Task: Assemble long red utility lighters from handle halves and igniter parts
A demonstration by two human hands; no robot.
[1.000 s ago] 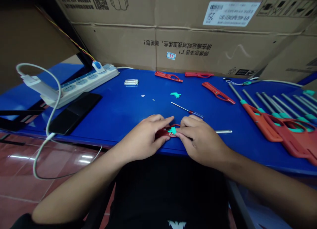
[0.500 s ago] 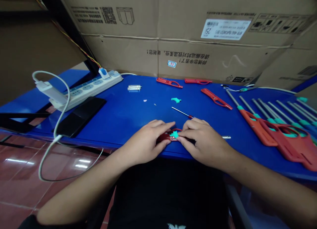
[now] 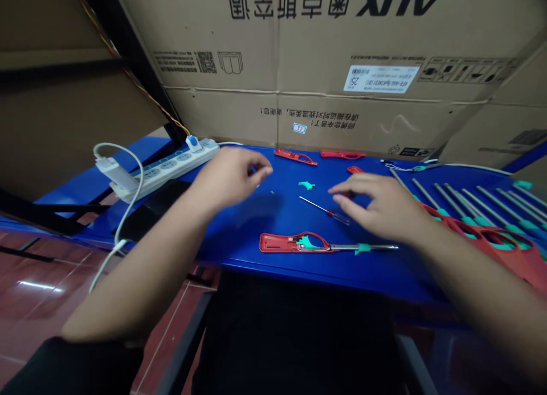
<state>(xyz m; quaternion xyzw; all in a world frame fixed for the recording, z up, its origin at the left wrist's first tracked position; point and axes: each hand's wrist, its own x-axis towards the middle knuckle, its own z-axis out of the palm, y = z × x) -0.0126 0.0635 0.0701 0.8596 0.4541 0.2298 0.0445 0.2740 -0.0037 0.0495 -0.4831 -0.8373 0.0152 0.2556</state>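
On the blue table in front of me lies a red half-shell of a long-necked lighter [image 3: 276, 243]. A green trigger [image 3: 308, 243] and thin white wire sit inside it, and a metal tube with a green collar [image 3: 362, 248] runs out to the right. My left hand [image 3: 226, 178] is raised beyond the shell, fingers loosely curled, thumb and forefinger seemingly apart, over tiny parts that it partly hides. My right hand [image 3: 376, 204] hovers above the table, open, beside a red-handled screwdriver [image 3: 330, 213]. A loose green trigger [image 3: 306, 185] lies between the hands.
Red shell halves [image 3: 296, 157] lie at the back. Several lighter bodies with metal tubes [image 3: 457, 198] crowd the right side. At left are a power strip [image 3: 171, 170] and a black phone [image 3: 147, 212] with a white cable. A large cardboard box [image 3: 316, 47] stands behind.
Both hands have let go of the lighter shell and its green trigger. My left hand moved forward and left, my right hand forward and right. The view has tilted up.
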